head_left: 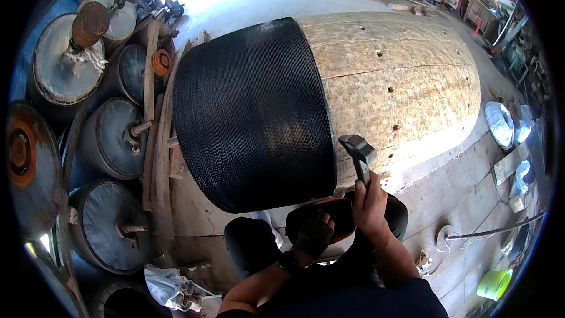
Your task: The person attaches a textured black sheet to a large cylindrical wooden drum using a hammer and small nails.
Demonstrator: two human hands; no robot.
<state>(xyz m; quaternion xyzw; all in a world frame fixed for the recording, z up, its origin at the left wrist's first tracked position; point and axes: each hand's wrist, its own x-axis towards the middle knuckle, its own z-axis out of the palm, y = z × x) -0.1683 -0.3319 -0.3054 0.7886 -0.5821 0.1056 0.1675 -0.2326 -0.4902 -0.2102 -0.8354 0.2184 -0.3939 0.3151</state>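
Observation:
A hammer point(358, 154) stands head up in my right hand point(372, 206), whose fingers wrap its handle beside the near edge of the big drum. My left hand point(312, 237), in a dark fingerless glove, is inside a dark container with a reddish inner side point(344, 224) between my knees. Its fingers are bent together; what they hold, if anything, is too small to make out. In front lies the large drum, its right part bare pale wood point(406, 76) with several small holes. A black, finely ridged covering point(253, 118) wraps its left part.
Several grey-ended rollers point(115, 224) with protruding shafts are stacked at the left, beside upright wooden boards point(166, 171). A crumpled pale cloth point(170, 287) lies at lower left. On the right are a yellow-green bucket point(494, 284), a dark rod point(500, 229) and wrapped bundles point(499, 125).

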